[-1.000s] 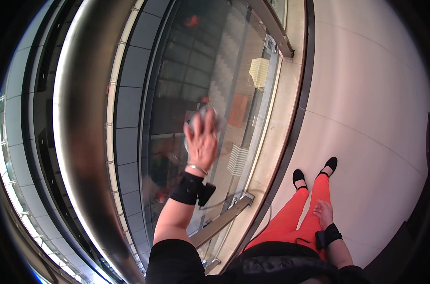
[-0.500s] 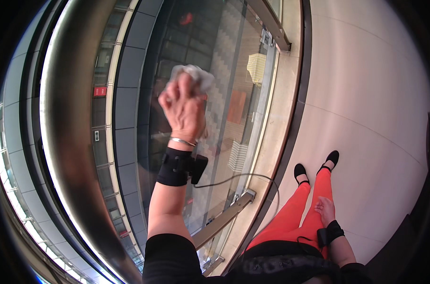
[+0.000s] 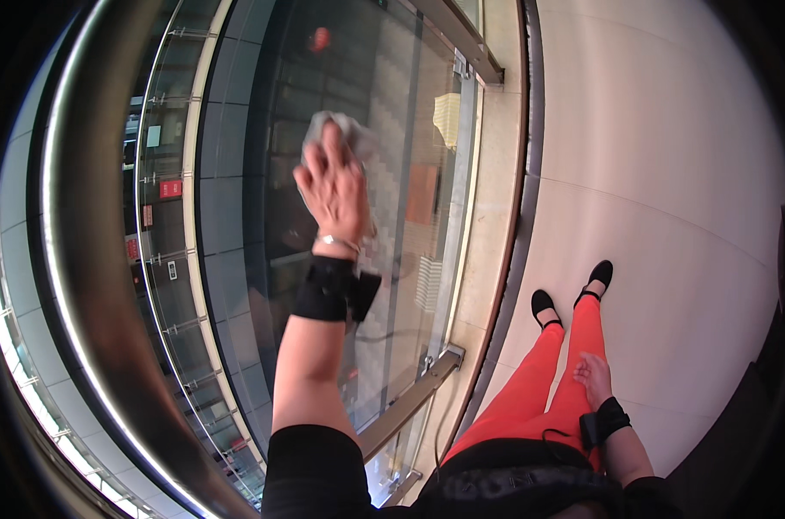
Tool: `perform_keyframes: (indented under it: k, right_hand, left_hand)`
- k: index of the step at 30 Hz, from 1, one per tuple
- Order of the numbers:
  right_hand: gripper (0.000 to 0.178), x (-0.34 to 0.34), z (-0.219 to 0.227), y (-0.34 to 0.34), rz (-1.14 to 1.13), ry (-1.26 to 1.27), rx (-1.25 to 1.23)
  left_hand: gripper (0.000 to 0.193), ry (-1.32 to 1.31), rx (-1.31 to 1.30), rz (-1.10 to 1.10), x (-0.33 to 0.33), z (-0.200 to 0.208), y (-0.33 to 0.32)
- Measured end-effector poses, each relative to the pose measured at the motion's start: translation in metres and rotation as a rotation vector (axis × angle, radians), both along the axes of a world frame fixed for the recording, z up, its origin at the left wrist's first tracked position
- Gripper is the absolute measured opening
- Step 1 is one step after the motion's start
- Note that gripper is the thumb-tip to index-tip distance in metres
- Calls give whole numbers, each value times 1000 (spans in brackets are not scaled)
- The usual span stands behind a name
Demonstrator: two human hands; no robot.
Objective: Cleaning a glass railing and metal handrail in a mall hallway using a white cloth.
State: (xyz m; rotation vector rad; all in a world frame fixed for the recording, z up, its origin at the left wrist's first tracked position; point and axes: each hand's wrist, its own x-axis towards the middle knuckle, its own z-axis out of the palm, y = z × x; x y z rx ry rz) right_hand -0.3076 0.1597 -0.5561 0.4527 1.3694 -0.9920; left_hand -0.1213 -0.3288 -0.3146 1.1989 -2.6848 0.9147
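Note:
My left hand (image 3: 336, 195) is stretched out in front of me, palm toward a large glass panel (image 3: 323, 69). Its fingers press on a crumpled grey-white cloth (image 3: 354, 134) that looks flat against the glass; part of the cloth is hidden under the fingers. A silver bangle and a black wrist strap (image 3: 325, 290) with a small box are on that arm. Down beside my thigh hangs my right hand (image 3: 595, 379), holding nothing, its fingers loosely bent and a little apart. A black strap (image 3: 613, 421) is around that wrist too.
Left of the glass runs a thick, shiny metal handrail (image 3: 73, 259). Brown metal brackets (image 3: 410, 402) join the glass to a pale stone ledge (image 3: 488, 216). My feet in black shoes (image 3: 544, 307) stand on beige floor tiles (image 3: 652, 233). Beyond the glass lie lower levels.
My left hand and the cloth have shifted slightly on the glass. The view has moved a little, so the handrail and ledge sit further left. My right hand remains by my thigh.

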Motion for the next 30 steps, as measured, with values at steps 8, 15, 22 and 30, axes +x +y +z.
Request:
perform_keyframes:
  k: [8, 15, 22, 30]
  right_hand:
    - [17, 6, -3, 0, 38, -15, 37]
    - [20, 7, -7, 6, -27, -12, 8]
    - [20, 10, -1, -2, 57, -24, 14]
    - [22, 10, -2, 4, -35, -3, -11]
  left_hand:
    - [46, -530, 374, -32, 88, -104, 82]
    - [44, 59, -74, -15, 5, -5, -1]
    - [46, -239, 218, 13, 48, -63, 50]
    - [35, -134, 175, -28, 15, -87, 4]
